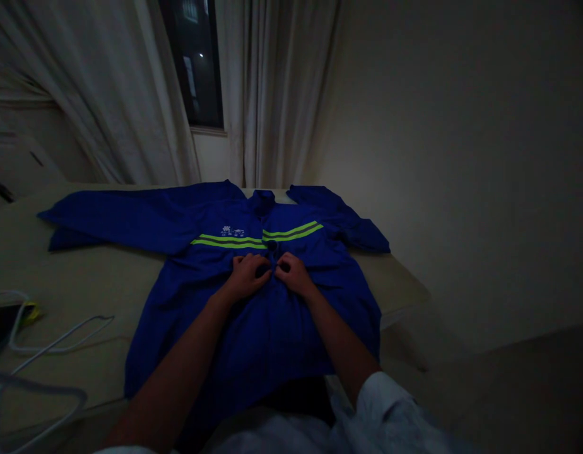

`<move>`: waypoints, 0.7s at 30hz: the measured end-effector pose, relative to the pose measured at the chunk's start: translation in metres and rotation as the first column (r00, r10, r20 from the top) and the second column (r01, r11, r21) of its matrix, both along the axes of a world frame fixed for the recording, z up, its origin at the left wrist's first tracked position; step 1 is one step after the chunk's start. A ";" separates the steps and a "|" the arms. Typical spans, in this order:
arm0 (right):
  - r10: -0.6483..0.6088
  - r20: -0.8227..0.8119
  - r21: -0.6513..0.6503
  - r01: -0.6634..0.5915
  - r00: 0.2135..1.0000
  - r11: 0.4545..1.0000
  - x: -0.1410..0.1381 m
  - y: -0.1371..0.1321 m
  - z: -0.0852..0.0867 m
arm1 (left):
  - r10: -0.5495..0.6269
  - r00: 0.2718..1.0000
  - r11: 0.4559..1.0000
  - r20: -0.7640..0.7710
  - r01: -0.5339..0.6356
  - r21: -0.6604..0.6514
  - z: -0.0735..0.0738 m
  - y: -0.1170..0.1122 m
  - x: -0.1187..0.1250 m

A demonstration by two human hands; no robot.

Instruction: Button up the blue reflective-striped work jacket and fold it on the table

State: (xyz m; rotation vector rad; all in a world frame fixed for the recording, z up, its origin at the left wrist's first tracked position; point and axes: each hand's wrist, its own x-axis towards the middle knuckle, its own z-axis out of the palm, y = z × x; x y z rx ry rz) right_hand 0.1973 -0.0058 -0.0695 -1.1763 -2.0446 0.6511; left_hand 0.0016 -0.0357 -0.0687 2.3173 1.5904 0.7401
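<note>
White curtains (272, 94) hang behind a pale surface (83, 284). A blue work jacket (253, 315) lies flat on it, arms spread wide. Your left hand (244, 277) and right hand (294, 274) reach straight ahead, almost touching. Both pinch the jacket's middle, just below its green stripes (229, 242). White hangers (59, 334) lie off to your left.

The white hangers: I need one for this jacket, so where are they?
In the head view, the white hangers lie at the lower left on the pale surface, left of the blue jacket and beside a dark flat object.
</note>
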 end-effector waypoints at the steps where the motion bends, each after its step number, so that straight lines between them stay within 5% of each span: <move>1: -0.008 0.008 0.005 0.008 1.000 1.000 -0.001 0.000 0.000 | -0.007 1.000 1.000 -0.003 0.007 -0.017 -0.001 0.001 0.000; 11: -0.191 0.312 0.118 0.162 0.931 0.980 -0.012 -0.015 0.003 | -0.021 0.999 0.998 -0.040 0.019 -0.064 -0.001 0.011 0.001; 21: -0.107 0.394 0.120 0.064 0.913 0.991 -0.012 -0.016 0.008 | 0.025 0.972 0.998 -0.235 -0.012 0.058 0.005 -0.007 0.009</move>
